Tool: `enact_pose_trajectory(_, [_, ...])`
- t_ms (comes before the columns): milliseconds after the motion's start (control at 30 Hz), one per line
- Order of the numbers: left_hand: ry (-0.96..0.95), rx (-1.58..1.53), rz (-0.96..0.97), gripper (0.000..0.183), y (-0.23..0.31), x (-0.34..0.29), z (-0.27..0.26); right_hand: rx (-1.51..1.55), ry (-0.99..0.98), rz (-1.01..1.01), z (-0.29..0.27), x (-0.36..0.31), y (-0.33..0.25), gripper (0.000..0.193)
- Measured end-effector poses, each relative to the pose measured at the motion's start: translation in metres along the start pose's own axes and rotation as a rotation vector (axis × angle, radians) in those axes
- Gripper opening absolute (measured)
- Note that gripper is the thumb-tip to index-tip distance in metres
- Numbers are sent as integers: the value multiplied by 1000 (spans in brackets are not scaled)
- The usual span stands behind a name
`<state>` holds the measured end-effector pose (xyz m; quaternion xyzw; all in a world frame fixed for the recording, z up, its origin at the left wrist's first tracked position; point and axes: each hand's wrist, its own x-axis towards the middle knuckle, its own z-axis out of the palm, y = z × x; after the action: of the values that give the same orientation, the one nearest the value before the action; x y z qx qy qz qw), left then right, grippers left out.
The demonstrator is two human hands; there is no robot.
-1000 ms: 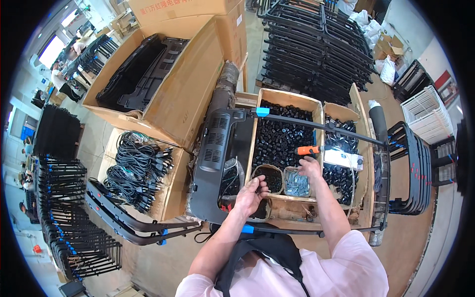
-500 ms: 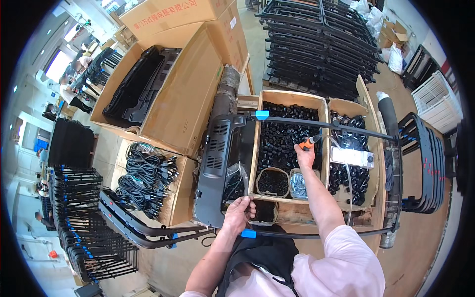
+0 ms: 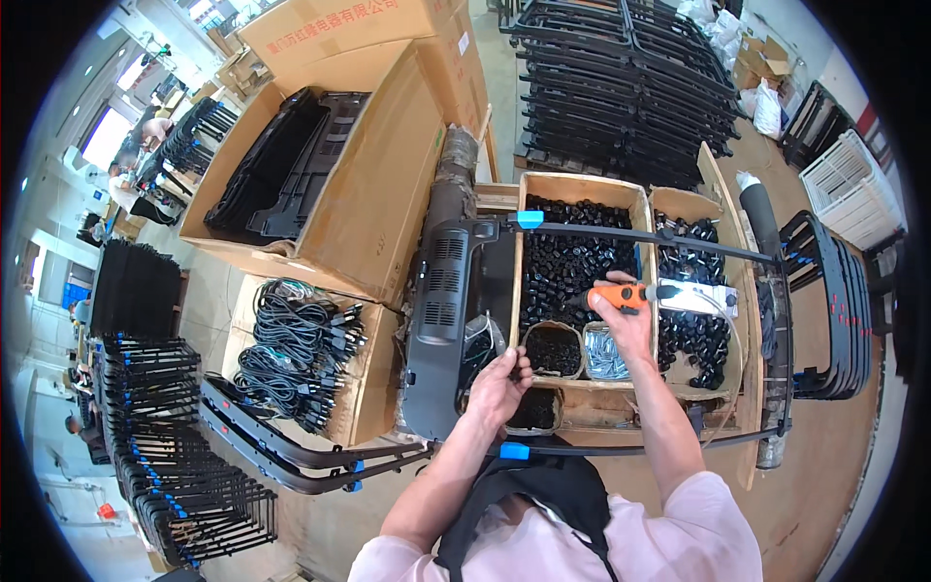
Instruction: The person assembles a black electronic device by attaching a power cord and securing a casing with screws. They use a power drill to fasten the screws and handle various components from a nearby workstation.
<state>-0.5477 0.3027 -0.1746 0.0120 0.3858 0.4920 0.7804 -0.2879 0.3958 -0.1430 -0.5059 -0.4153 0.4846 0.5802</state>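
Observation:
My right hand (image 3: 626,330) grips an orange electric screwdriver (image 3: 613,295) above the wooden bin of black caps (image 3: 572,276). The tool lies sideways, its dark end toward the right. My left hand (image 3: 499,388) is closed, with thumb and fingers together at the bin's near left corner; what it pinches, if anything, is too small to make out. In front of me a black tubular frame (image 3: 611,235) with blue clips (image 3: 515,451) spans the bins. A black vented plastic panel (image 3: 436,330) sits at its left end, left of my left hand.
Small compartments hold dark screws (image 3: 555,351) and silver pins (image 3: 605,353). A second bin of black parts (image 3: 693,339) carries a white box (image 3: 698,297) with a cable. Bundled power cords (image 3: 296,354) lie on a carton at left. Stacked black frames (image 3: 621,97) stand behind.
The screwdriver has swung to lie more level, its dark end pointing right, as my right hand turned. My left hand has moved slightly up and right. The whole view has shifted a little.

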Motion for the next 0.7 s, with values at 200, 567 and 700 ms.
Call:
enact_pose_trajectory(200, [27,-172,-29,28,24,38,7,12,-103,5,64,-48,-74,60])
enact_pose_trajectory(567, [-15,-453,28,25,66,43,-5,-71,-189,-39,143,-59,-69,57])
enact_pose_trajectory(700, [-41,-492,9,21,77,46,-15,-84,-187,-17,156,-54,-70,59])
